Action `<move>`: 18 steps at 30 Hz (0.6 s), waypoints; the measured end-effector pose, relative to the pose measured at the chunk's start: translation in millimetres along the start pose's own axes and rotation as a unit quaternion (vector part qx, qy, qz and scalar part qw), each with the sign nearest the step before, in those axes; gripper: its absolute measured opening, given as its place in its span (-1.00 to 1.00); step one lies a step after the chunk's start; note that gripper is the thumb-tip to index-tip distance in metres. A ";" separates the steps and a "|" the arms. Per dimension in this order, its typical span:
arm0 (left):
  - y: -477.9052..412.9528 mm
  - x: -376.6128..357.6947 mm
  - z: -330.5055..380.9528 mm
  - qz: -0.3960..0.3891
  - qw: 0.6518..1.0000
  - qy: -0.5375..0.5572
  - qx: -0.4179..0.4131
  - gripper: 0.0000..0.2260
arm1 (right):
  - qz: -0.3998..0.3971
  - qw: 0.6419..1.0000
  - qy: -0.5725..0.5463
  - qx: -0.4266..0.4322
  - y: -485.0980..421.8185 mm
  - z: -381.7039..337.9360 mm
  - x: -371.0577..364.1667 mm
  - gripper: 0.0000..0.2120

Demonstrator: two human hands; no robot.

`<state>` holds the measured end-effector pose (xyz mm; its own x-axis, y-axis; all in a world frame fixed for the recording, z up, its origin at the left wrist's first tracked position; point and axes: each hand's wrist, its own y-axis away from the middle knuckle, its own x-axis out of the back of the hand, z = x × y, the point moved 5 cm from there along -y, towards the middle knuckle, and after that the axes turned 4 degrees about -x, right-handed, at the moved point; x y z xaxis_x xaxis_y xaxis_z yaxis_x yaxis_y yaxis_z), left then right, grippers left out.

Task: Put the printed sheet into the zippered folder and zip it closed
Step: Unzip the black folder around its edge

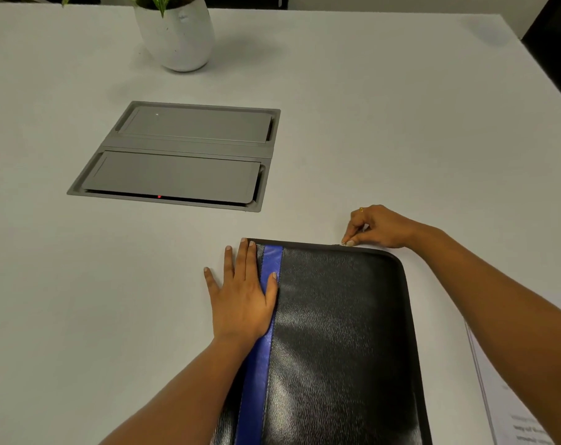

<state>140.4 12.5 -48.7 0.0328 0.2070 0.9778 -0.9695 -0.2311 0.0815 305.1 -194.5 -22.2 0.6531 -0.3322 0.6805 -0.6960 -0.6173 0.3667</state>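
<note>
A black leather-look zippered folder with a blue stripe near its spine lies flat and shut on the white table. My left hand presses flat on the folder's spine side, fingers straight, partly over the table. My right hand pinches the small zipper pull on the folder's far edge. A printed sheet lies on the table at the lower right, partly under my right forearm and cut off by the frame.
A grey recessed cable box with two lids sits in the white table ahead and left. A white plant pot stands at the far edge. The table's right edge runs past the far right corner.
</note>
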 end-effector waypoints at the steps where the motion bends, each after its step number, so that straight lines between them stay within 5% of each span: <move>1: 0.3 -0.1 0.3 0.002 1.000 0.000 -0.001 -0.40 | -0.001 1.000 0.002 -0.001 0.0 -0.5 -1.2 -0.89; 11: 3.7 9.0 24.1 0.062 0.996 0.012 -0.068 -0.52 | 0.022 0.999 -0.040 -0.024 6.7 -1.2 -10.8 -0.83; 18: 7.2 -7.3 80.3 0.021 0.989 0.035 -0.139 -0.51 | 0.054 0.997 -0.044 -0.024 9.1 4.9 -13.1 -0.87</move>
<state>152.7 -67.0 -39.7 -0.0170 0.2698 0.9628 -0.9993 0.0270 -0.0251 291.7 -199.2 -30.8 0.5948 -0.4574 0.6610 -0.7763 -0.5404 0.3246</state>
